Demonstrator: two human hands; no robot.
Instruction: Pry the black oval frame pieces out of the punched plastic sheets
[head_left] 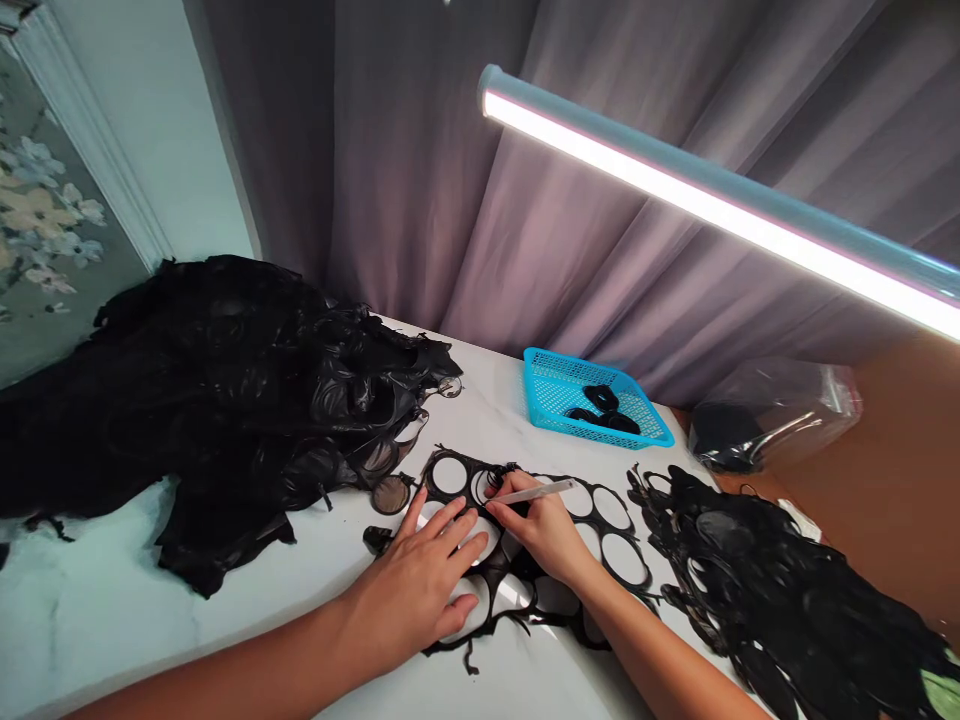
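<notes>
A black rubbery sheet full of large round holes lies on the white table before me. My left hand rests on its left part, fingers spread and pressing it flat. Between the fingertips of my right hand is a slim, pale, pen-shaped tool, its rear end pointing right. The tool's tip is at the sheet's upper edge, beside a round hole; whether it touches the sheet I cannot tell. Small dark scraps lie near those fingertips, partly hidden by the hand.
A large heap of black sheets covers the left side. More black cut sheets are piled at right. A blue basket with several black rings stands behind. Past it sits a clear plastic bag. A lit tube lamp hangs above.
</notes>
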